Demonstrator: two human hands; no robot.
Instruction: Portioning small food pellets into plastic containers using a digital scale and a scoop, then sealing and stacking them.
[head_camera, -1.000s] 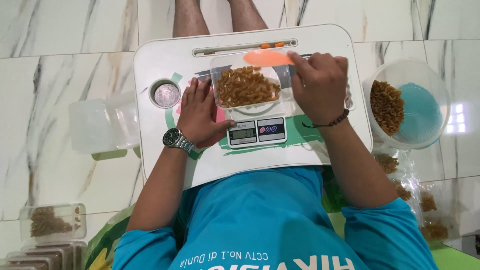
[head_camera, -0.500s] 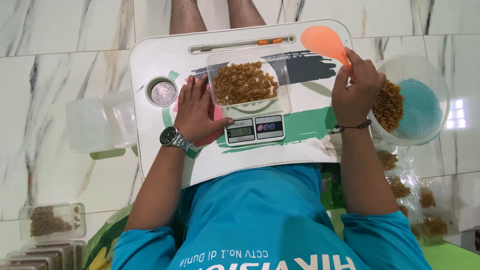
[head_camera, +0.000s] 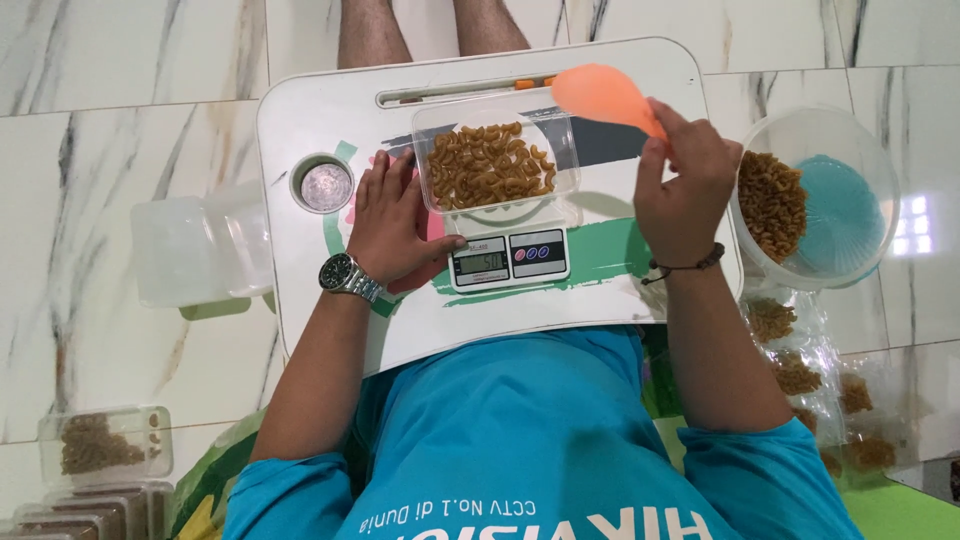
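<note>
A clear, shallow plastic tub of brown curled pasta (head_camera: 490, 165) sits on a small white digital kitchen scale (head_camera: 508, 252) near the middle of a white lap tray with green and dark printed bands (head_camera: 300, 300), so its load can be read off the display in front. The left hand (head_camera: 392, 222) lies flat and spread on the tray just left of the scale, fingertips beside the tub, apparently steadying it, holding nothing. The right hand (head_camera: 683, 185) is closed around the handle of an orange plastic scoop (head_camera: 603, 93), raised over the tray's far right part, between the tub and a large clear bowl of the same pasta (head_camera: 820, 200) off the right edge. A round recess with a silvery disc (head_camera: 326, 186) marks the left side. The tray rests over the seated person's lap on a white marble-patterned floor; filled tubs (head_camera: 105, 445) stand at the near left.
</note>
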